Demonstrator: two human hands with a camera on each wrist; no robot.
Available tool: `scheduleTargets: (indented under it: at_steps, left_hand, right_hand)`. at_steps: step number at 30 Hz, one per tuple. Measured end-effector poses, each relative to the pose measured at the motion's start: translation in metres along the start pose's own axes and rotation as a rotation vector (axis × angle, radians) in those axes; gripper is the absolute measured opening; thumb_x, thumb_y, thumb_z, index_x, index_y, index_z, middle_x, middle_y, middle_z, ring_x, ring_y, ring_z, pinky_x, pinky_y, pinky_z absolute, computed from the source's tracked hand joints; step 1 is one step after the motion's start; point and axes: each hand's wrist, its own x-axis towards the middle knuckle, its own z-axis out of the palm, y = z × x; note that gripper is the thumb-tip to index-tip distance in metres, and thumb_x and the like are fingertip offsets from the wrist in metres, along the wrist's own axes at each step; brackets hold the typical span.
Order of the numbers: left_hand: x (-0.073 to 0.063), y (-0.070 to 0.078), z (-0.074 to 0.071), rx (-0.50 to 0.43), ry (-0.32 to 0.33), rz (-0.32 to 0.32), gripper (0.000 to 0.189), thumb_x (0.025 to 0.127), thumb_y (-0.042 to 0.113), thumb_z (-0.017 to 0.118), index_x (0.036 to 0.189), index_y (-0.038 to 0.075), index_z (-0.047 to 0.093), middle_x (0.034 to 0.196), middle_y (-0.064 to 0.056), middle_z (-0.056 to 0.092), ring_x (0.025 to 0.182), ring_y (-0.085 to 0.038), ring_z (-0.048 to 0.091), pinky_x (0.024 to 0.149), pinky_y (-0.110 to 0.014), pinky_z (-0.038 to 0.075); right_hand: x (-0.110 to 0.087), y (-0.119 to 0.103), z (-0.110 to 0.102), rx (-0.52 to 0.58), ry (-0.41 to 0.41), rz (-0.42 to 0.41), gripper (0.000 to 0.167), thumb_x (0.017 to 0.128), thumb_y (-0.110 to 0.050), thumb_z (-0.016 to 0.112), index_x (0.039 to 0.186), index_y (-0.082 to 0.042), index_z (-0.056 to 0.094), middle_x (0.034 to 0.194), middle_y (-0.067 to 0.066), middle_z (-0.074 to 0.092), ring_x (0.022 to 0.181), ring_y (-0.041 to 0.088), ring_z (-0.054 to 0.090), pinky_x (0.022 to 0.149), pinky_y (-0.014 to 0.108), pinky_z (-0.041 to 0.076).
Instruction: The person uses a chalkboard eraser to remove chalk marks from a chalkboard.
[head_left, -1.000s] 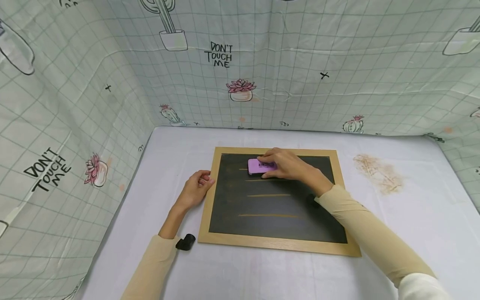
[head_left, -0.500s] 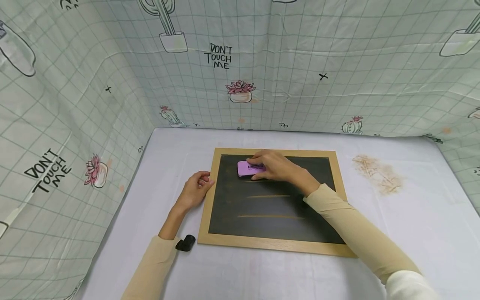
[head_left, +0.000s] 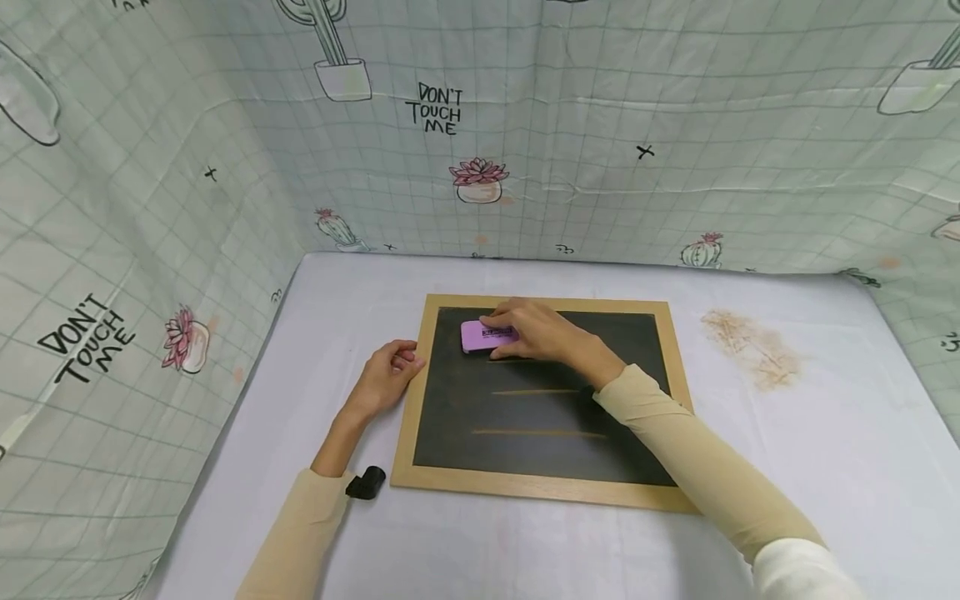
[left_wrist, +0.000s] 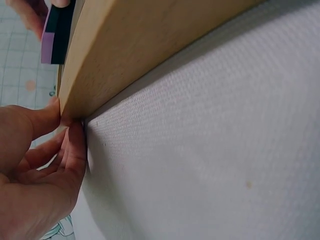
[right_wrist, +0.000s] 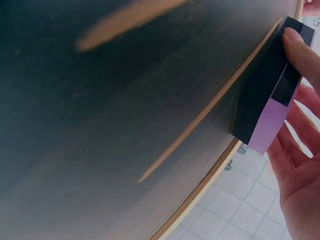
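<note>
My right hand grips a purple board eraser by its long sides, flat on the upper left of a wood-framed chalkboard. In the right wrist view the eraser's dark felt side lies against the board, with the thumb on one side and the fingers on the other. Orange-brown chalk lines cross the board below the eraser. At the frame's left edge, my left hand pinches the wood; in the left wrist view its thumb and fingers meet at the edge.
The board lies on a white-covered table. A brown smudge marks the cloth to the right. Printed grid curtains stand behind and at both sides. A black device sits by the left wrist.
My right hand has slid the eraser left along the top chalk line, and that line no longer shows beside it. My left hand has stayed at the frame's edge.
</note>
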Motion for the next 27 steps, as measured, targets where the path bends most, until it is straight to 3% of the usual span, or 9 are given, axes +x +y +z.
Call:
scheduleTargets:
  at_steps: [10,27]
  left_hand:
    - [-0.001,0.001,0.000,-0.009,0.004,-0.019,0.037,0.101,0.006,0.065,0.130,-0.014,0.057,0.107,-0.021,0.061,0.094,-0.029,0.058,0.078,-0.027,0.045]
    - [-0.001,0.002,0.001,-0.020,0.009,-0.012,0.038,0.101,0.006,0.065,0.131,-0.014,0.056,0.108,-0.023,0.061,0.096,-0.031,0.057,0.080,-0.029,0.045]
  right_hand:
    - [-0.014,0.007,-0.008,0.016,-0.024,0.063,0.063,0.088,-0.034,0.084,0.139,-0.003,0.063,0.133,0.020,0.063,0.120,0.032,0.061,0.101,0.048,0.049]
    - [-0.047,0.026,-0.020,0.011,-0.017,0.133,0.064,0.087,-0.033,0.085,0.139,-0.003,0.064,0.131,0.019,0.064,0.116,0.032,0.061,0.095,0.049,0.051]
